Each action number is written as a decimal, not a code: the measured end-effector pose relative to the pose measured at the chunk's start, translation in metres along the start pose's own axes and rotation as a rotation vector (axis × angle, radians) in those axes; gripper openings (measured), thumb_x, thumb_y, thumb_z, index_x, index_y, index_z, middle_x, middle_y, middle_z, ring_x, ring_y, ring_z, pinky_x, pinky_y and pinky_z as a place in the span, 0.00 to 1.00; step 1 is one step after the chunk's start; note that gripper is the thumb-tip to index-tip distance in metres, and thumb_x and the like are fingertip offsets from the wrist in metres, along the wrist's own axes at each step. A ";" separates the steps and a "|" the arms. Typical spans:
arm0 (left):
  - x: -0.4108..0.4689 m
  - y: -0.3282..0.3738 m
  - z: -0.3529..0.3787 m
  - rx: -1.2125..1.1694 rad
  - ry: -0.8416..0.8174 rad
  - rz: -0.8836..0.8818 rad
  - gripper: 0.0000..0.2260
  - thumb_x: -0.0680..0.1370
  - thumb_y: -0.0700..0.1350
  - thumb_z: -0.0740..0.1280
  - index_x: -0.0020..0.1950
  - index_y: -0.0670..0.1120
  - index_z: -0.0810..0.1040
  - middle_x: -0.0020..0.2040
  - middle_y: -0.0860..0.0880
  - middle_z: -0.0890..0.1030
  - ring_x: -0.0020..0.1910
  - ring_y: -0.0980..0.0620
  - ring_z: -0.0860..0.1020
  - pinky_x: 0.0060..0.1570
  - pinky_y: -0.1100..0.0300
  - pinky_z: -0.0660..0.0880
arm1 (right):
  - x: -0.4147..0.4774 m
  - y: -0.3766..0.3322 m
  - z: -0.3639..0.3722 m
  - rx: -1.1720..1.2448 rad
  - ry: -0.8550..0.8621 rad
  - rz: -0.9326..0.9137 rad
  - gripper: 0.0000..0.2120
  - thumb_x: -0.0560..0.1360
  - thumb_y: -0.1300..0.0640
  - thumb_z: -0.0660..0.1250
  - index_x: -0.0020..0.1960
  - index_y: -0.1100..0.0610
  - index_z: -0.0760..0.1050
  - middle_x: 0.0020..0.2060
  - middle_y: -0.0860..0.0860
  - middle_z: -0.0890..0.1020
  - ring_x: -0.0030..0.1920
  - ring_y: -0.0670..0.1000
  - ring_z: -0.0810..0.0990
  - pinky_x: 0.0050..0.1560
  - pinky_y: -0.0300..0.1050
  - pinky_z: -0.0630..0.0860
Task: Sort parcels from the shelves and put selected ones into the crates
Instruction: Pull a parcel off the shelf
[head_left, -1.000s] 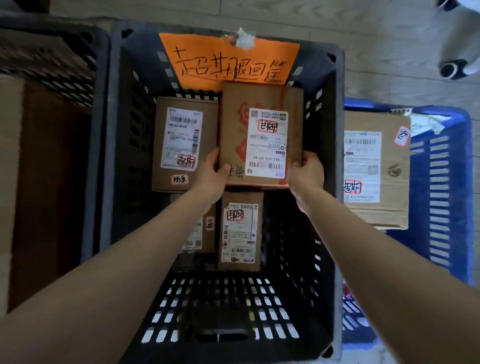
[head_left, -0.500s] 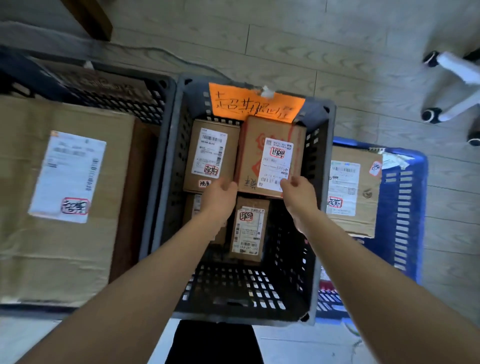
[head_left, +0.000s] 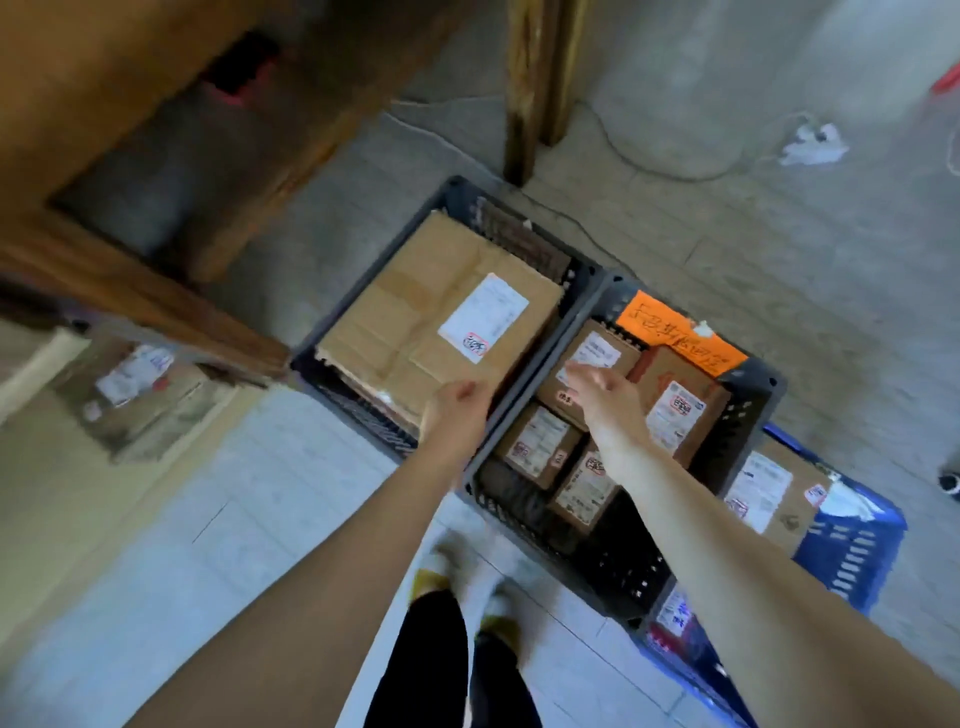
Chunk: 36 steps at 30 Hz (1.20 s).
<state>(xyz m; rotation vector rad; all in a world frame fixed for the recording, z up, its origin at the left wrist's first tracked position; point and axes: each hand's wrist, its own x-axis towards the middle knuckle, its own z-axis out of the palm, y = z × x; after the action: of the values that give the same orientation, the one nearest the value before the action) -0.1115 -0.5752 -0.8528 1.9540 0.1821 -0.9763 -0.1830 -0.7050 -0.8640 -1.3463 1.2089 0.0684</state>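
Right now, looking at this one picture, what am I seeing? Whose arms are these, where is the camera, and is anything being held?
There is no machine here. A person works with bare hands, and the camera sits on their head looking down, so the arms reach in from the bottom edge. Three crates stand on the floor. The left dark crate holds one large cardboard box. The middle dark crate, marked by an orange sign, holds four small parcels. The blue crate holds a labelled box. The left hand, fingers loosely curled, and the right hand, fingers stretched out, hover over the crates. Neither appears to hold anything.
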 end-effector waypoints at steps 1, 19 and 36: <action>-0.014 -0.005 -0.019 -0.020 0.039 -0.014 0.12 0.78 0.49 0.60 0.38 0.44 0.71 0.32 0.47 0.68 0.30 0.51 0.65 0.33 0.58 0.62 | -0.013 -0.004 0.013 -0.022 -0.037 -0.026 0.22 0.76 0.47 0.63 0.66 0.57 0.71 0.65 0.54 0.74 0.63 0.54 0.74 0.59 0.43 0.67; -0.269 -0.355 -0.456 -0.516 0.667 -0.177 0.08 0.77 0.46 0.59 0.39 0.46 0.67 0.39 0.45 0.66 0.40 0.51 0.65 0.38 0.59 0.59 | -0.372 0.108 0.446 -0.611 -0.586 -0.430 0.13 0.75 0.54 0.65 0.40 0.65 0.73 0.37 0.58 0.73 0.42 0.52 0.71 0.42 0.42 0.62; -0.327 -0.676 -0.673 -0.644 1.031 -0.431 0.08 0.77 0.48 0.63 0.41 0.45 0.76 0.38 0.45 0.76 0.40 0.47 0.73 0.41 0.59 0.68 | -0.514 0.330 0.729 -0.859 -0.857 -0.401 0.20 0.74 0.53 0.66 0.63 0.62 0.72 0.60 0.55 0.78 0.53 0.46 0.73 0.52 0.36 0.65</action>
<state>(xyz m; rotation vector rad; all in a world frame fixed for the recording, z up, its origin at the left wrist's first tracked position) -0.2785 0.4184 -0.8952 1.6333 1.3536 -0.0124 -0.1800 0.2446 -0.9128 -1.9626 0.1308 0.8618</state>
